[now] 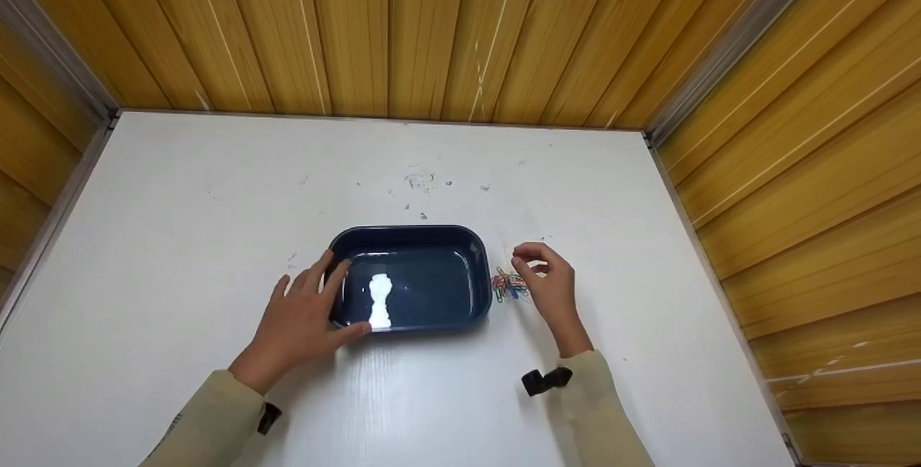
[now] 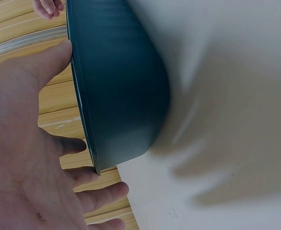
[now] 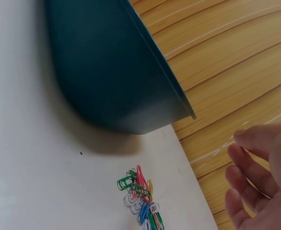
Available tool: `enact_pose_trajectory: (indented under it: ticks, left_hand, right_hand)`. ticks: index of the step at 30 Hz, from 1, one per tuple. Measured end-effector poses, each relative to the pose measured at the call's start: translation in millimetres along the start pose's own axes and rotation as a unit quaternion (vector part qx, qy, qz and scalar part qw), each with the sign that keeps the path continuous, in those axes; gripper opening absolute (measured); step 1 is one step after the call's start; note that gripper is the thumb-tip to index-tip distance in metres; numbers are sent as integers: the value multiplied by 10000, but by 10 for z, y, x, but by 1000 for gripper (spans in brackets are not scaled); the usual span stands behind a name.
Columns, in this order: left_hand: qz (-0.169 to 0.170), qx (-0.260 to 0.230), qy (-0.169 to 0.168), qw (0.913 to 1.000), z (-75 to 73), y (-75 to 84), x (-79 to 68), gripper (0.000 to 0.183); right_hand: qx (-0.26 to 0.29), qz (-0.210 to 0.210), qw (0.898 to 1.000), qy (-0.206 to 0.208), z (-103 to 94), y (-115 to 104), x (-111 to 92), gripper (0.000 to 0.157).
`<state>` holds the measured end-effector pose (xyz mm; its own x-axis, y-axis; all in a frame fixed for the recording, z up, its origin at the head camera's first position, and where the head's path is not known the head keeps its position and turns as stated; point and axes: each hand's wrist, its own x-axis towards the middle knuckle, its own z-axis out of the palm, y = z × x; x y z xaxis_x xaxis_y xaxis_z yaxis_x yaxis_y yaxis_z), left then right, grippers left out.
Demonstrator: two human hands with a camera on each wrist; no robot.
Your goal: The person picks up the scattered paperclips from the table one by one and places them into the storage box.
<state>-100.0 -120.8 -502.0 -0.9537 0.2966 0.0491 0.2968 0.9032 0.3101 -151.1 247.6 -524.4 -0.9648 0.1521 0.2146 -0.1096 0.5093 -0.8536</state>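
Note:
A dark blue rectangular tray [image 1: 432, 291] with rounded corners stands on the white table. My left hand [image 1: 298, 319] rests at its left end, fingers spread over the rim and thumb on the near edge. In the left wrist view the thumb touches the rim of the tray [image 2: 116, 86]. Just off the tray's right end lies a small pile of coloured paper clips [image 1: 508, 285], seen closer as paper clips [image 3: 141, 194] in the right wrist view. Beside and above this pile hovers my right hand [image 1: 552, 291], fingers loosely bent; nothing shows between thumb and fingertips [image 3: 236, 152].
Yellow wood-look panels [image 1: 417, 35] wall the white table [image 1: 216, 186] at the back and both sides. Small dark marks [image 1: 421, 180] dot the surface behind the tray. A dark strap piece [image 1: 545, 381] hangs at my right sleeve.

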Motion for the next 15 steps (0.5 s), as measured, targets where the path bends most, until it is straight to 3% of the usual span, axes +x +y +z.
enact_pose_trajectory:
  ticks: [15]
  left_hand:
    - [-63,-72,-79,9999,11,-9,0,96]
  right_hand:
    - [35,171,9998,-5,-13,102,-36,16]
